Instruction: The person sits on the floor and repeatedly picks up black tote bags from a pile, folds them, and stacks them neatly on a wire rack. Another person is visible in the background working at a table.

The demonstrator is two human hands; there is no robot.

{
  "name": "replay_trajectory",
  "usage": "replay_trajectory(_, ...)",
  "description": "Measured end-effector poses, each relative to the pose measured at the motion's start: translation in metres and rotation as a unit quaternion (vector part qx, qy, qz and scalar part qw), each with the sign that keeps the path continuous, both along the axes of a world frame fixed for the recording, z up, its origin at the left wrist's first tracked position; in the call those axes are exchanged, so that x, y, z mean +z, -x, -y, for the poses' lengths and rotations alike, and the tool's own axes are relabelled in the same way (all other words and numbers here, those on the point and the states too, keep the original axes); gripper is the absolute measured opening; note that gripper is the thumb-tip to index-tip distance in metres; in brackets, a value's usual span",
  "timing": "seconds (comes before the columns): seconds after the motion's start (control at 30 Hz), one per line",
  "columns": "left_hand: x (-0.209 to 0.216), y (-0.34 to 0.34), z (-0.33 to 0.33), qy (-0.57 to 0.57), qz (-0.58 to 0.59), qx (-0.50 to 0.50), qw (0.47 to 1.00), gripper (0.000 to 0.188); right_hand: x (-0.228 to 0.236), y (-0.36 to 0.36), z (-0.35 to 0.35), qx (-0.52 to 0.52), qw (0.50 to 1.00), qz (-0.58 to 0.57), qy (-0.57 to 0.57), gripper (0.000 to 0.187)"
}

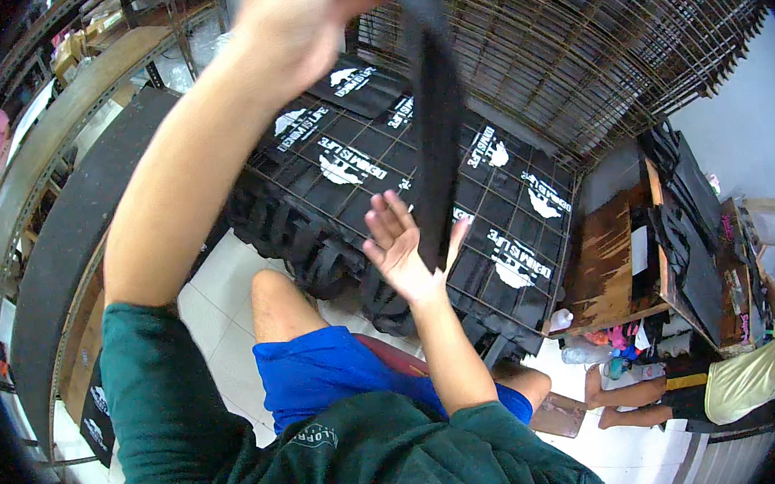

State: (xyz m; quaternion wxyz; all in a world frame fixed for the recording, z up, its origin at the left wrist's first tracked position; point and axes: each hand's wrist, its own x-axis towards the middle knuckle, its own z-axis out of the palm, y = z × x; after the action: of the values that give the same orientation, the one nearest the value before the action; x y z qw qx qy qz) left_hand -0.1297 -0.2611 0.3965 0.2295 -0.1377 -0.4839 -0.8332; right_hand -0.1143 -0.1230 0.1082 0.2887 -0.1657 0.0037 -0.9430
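Observation:
My left hand [295, 29] is raised at the top of the view, blurred, its fingers closed on the upper end of a long black fabric strip [437, 118]. From there the strip hangs down to my right hand [399, 250]. That hand lies open, palm showing and fingers stretched, with the strip passing between fingers and thumb. Beyond my hands, black fabric pieces [344, 167] with white prints lie flat under a wire grid [480, 192]. A bunch of black straps [300, 240] hangs from the near side of this stack.
A tall stack of wire racks [572, 32] leans over the far side. A long dark bench [81, 213] runs along my left, beside metal shelving [114, 63]. To the right stands a wooden cabinet [606, 260]; another person in a yellow shirt [759, 375] sits beyond it.

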Motion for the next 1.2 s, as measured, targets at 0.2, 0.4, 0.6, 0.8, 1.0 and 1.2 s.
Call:
replay_trajectory(0.2,-0.065,0.038,0.102,0.028,0.082,0.026,0.996,0.034,0.042,0.044,-0.038,-0.313,0.829,0.152,-0.437,0.043)
replay_trajectory(0.4,-0.174,0.204,0.107,-0.122,0.239,-0.115,0.957,0.023,0.055,0.163,-0.126,-0.337,0.793,0.031,-0.506,0.081)
replay_trajectory(0.6,-0.225,0.308,0.067,-0.033,0.242,-0.221,0.944,0.03,0.029,0.273,-0.18,-0.415,0.733,0.092,-0.531,0.032)
replay_trajectory(0.8,-0.34,0.392,0.067,-0.046,0.32,-0.148,0.935,0.026,-0.055,0.366,-0.217,-0.399,0.807,0.201,-0.386,0.014)
replay_trajectory(1.0,-0.458,0.472,0.065,0.047,0.425,0.067,0.902,0.023,-0.156,0.443,-0.217,-0.357,0.731,0.339,-0.473,0.02)
replay_trajectory(1.2,-0.489,0.485,0.073,0.368,0.405,0.254,0.797,0.048,-0.186,0.45,-0.225,-0.356,0.745,0.319,-0.464,0.017)
